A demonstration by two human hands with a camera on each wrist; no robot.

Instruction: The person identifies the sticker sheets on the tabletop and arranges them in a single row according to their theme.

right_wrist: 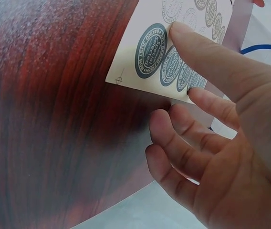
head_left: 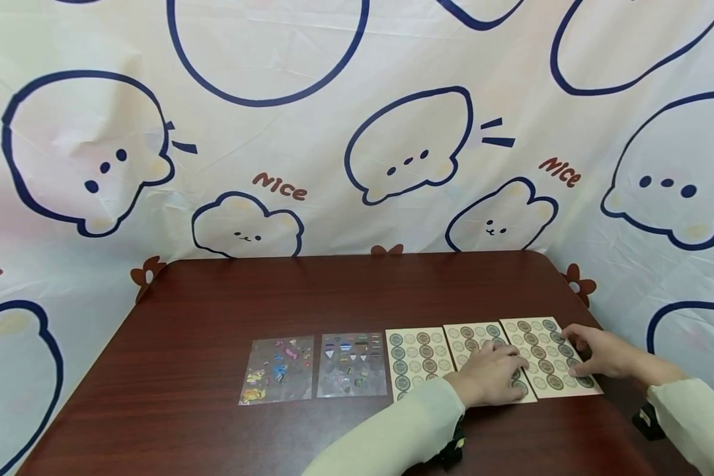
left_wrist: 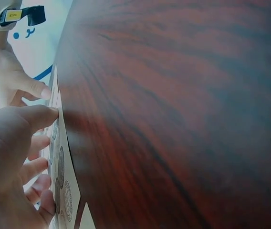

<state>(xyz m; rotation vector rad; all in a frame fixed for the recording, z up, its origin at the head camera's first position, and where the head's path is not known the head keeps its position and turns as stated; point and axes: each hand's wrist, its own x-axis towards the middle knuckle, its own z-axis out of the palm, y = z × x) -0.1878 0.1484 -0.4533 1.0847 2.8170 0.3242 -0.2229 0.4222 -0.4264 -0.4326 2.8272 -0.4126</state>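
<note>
Three cream sheets of round stickers lie side by side on the table. My left hand (head_left: 489, 373) rests over the middle sticker sheet (head_left: 455, 334), its fingers spread and fingertips reaching the edge of the right sticker sheet (head_left: 526, 342). At that right sheet's outer edge is my right hand (head_left: 609, 356), thumb and index fingertip touching its surface. In the right wrist view, the thumb (right_wrist: 192, 40) lies on the printed circles and the other fingers are loosely bent beyond the edge. The left sticker sheet (head_left: 414, 354) is partly covered by my left sleeve.
Left of the sheets lie two clear plastic sheets of small stickers, one with colourful figures (head_left: 280, 370) and one with small shapes (head_left: 352, 365). The dark red-brown table (head_left: 309, 291) meets a printed cloth backdrop (head_left: 327, 145) behind and at both sides.
</note>
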